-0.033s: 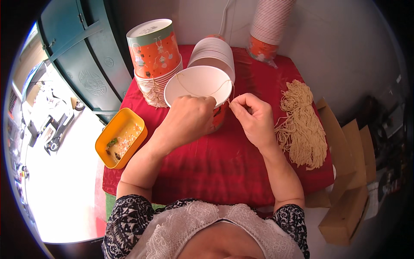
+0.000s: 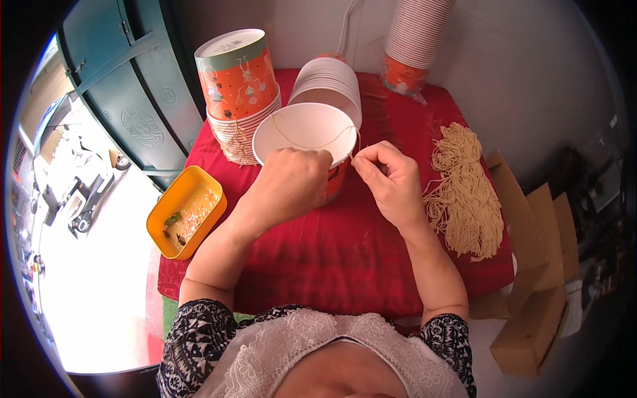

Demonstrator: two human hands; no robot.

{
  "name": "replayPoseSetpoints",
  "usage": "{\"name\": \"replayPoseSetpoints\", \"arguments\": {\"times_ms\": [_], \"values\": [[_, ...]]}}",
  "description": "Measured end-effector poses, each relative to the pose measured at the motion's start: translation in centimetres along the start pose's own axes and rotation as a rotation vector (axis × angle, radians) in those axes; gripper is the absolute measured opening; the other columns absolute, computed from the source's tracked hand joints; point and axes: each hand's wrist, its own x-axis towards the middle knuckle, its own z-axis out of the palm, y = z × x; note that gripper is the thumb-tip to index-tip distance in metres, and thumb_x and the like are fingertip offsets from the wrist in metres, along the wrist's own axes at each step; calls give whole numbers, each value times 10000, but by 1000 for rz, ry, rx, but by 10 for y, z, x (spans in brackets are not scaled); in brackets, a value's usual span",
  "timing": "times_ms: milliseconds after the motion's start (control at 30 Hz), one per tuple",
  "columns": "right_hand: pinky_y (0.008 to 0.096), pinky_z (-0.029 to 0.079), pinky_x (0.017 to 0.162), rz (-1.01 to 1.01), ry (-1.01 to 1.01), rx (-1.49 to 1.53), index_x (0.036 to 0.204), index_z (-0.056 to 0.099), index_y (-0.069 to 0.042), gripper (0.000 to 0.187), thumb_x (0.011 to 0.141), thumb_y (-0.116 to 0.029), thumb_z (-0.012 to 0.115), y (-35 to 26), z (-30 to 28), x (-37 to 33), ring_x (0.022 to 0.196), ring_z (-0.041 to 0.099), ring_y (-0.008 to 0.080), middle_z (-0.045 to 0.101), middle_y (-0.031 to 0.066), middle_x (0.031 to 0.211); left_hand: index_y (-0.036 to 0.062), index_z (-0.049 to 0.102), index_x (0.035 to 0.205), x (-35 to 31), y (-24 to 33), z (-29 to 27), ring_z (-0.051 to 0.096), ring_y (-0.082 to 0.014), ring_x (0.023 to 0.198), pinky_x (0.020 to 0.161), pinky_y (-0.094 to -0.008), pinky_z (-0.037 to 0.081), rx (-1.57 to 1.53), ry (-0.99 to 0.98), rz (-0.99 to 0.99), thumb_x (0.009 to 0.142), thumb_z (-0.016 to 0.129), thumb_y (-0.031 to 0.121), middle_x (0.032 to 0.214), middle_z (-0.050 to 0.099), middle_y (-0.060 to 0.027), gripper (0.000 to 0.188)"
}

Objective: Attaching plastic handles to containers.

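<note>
In front of me a paper bucket (image 2: 298, 126), white inside and orange printed outside, tips its mouth toward me. My left hand (image 2: 292, 179) is closed over its near rim; the fingertips are hidden. A thin tan string (image 2: 308, 146) loops across the bucket's mouth and runs over the right rim. At that rim, my right hand (image 2: 390, 176) pinches the string between thumb and forefinger. A bundle of the same tan string (image 2: 464, 196) lies to the right of my right hand.
A stack of upturned printed buckets (image 2: 239, 86) with strings stands behind left. Nested white buckets (image 2: 328, 83) lie behind; another tall stack (image 2: 418, 46) stands far right. A yellow tray (image 2: 154, 229) with small bits sits left on the red cloth (image 2: 318, 265). Cardboard (image 2: 537, 318) lies right.
</note>
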Motion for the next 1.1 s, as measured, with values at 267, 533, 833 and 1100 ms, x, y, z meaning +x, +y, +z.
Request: {"name": "replayPoseSetpoints", "arguments": {"times_ms": [267, 533, 833, 1100], "values": [[237, 446, 604, 280, -177, 261, 853, 624, 15, 109, 928, -53, 586, -8, -1, -1, 651, 533, 68, 598, 6, 691, 8, 628, 732, -2, -4, -4, 660, -332, 625, 590, -425, 522, 80, -378, 39, 770, 670, 157, 649, 644, -159, 160], [228, 418, 534, 267, -232, 170, 845, 617, 17, 103, 915, -54, 586, -10, -2, -2, 592, 509, 51, 566, 0, 646, 0, 613, 1092, 0, -8, -22, 654, -241, 916, 802, -348, 510, -469, -186, -111, 754, 728, 61, 968, 670, -113, 362], [233, 423, 536, 250, -249, 162, 849, 622, 26, 89, 899, -41, 591, -7, -3, -4, 601, 517, 51, 587, 10, 638, -12, 650, 860, 4, 1, -10, 637, -162, 754, 684, -292, 496, -547, -63, -101, 783, 692, -1, 789, 665, -80, 89], [236, 427, 556, 235, -221, 101, 829, 618, 36, 78, 866, -32, 613, -2, -8, -2, 634, 507, 30, 592, 3, 653, -15, 627, 819, 3, 0, -6, 612, -141, 695, 654, -285, 484, -566, 12, -182, 782, 665, 6, 747, 648, -76, 57]]}}
